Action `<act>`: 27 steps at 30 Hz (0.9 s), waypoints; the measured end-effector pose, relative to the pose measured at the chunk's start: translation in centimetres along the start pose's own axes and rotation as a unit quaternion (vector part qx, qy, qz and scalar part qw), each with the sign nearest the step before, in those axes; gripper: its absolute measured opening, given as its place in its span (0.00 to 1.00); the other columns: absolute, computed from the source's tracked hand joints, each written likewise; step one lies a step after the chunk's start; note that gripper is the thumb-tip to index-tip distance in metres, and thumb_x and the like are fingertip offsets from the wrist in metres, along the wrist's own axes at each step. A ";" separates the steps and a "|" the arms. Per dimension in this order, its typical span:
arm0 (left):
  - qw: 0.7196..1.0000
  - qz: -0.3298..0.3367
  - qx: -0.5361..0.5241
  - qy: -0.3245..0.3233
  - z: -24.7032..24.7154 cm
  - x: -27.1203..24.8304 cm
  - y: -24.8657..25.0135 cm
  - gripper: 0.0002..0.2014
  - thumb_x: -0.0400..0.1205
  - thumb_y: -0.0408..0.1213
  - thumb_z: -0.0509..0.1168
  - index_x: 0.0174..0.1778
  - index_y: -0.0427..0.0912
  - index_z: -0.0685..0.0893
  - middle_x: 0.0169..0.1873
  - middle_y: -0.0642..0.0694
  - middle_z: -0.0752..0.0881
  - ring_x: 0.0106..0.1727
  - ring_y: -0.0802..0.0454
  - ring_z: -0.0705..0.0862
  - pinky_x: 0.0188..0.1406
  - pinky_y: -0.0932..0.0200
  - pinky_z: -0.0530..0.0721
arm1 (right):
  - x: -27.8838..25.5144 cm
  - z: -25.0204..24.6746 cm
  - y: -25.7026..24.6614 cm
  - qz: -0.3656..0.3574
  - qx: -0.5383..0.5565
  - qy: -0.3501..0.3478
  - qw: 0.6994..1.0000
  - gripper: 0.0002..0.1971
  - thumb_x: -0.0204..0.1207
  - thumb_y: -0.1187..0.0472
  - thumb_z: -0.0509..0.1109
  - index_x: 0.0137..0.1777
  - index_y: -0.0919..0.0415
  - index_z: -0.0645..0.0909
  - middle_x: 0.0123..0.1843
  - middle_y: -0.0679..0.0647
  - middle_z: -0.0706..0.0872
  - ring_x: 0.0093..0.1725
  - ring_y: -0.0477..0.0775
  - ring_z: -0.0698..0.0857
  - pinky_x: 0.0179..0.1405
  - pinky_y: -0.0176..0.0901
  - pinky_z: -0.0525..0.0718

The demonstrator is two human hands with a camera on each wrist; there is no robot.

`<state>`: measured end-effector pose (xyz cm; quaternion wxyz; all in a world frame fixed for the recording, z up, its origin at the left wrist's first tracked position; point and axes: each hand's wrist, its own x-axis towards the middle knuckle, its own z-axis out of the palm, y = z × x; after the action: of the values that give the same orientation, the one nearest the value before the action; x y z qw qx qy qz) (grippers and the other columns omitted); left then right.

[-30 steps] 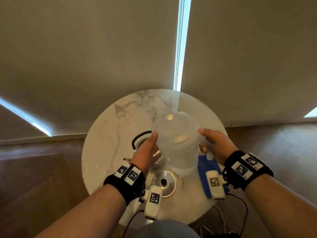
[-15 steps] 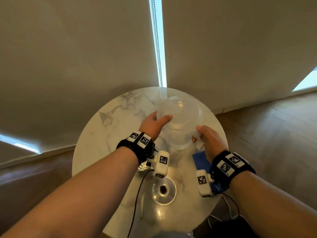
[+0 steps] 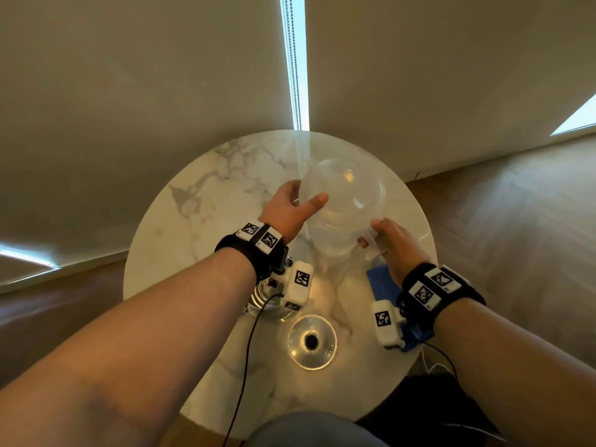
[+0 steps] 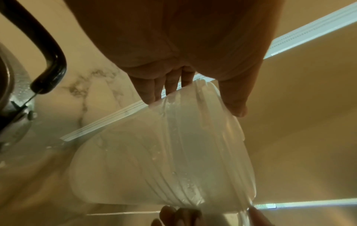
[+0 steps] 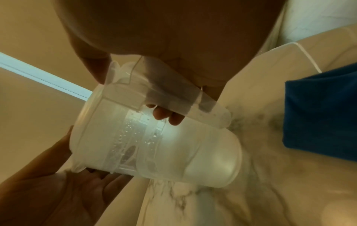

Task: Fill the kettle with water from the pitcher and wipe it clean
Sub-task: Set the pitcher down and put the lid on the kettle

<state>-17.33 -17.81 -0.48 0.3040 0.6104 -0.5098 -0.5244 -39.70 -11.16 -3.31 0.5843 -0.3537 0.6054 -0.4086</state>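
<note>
Right hand (image 3: 392, 243) grips pitcher (image 3: 343, 204) handle; left hand (image 3: 290, 209) cups its rim; no legible writing

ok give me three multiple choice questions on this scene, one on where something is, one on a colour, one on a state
1. Where does the cloth lie?
A. under the right forearm, on the table
B. on the floor
C. inside the kettle

2. What colour is the cloth?
A. red
B. blue
C. white

3. How is the pitcher held?
A. by no hand
B. by the left hand alone
C. by both hands, the right hand on its handle

Answers: 1 A, it lies on the marble beside the wrist; 2 B, plainly blue in the right wrist view; 3 C, fingers wrap the handle while the left grips the rim.
</note>
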 end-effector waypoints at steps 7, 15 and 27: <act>0.996 0.028 0.073 0.030 0.1 -2.5 -0.9 0.40 0.76 0.62 0.77 0.81 0.48 0.75 0.77 0.51 0.83 0.75 0.53 0.82 0.74 0.49 0.82 | -3.7 -0.3 -0.9 -0.111 -0.279 0.146 0.943 0.20 0.79 0.43 0.74 0.64 0.55 0.82 0.60 0.48 0.83 0.58 0.53 0.84 0.57 0.52 0.82; 0.960 0.060 0.267 0.057 -1.8 -13.6 -8.9 0.17 0.76 0.51 0.74 0.58 0.52 0.89 0.57 0.55 0.88 0.61 0.56 0.84 0.68 0.50 0.83 | -9.6 3.1 4.9 -0.202 -0.502 -0.180 0.822 0.08 0.81 0.49 0.69 0.57 0.46 0.85 0.54 0.42 0.82 0.51 0.47 0.82 0.51 0.45 0.84; 0.934 -0.049 0.354 0.025 -4.9 -22.4 -16.5 0.16 0.78 0.48 0.74 0.62 0.54 0.86 0.63 0.55 0.85 0.68 0.54 0.78 0.69 0.60 0.74 | -9.7 8.7 11.7 -0.146 -0.620 -0.274 0.721 0.13 0.83 0.60 0.67 0.66 0.52 0.84 0.65 0.51 0.80 0.56 0.54 0.83 0.54 0.45 0.84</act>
<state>-6.09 7.37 -6.77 0.0551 0.7160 -0.6236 -0.3090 -29.78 1.73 -9.74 0.3083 -0.8174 0.4779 0.0921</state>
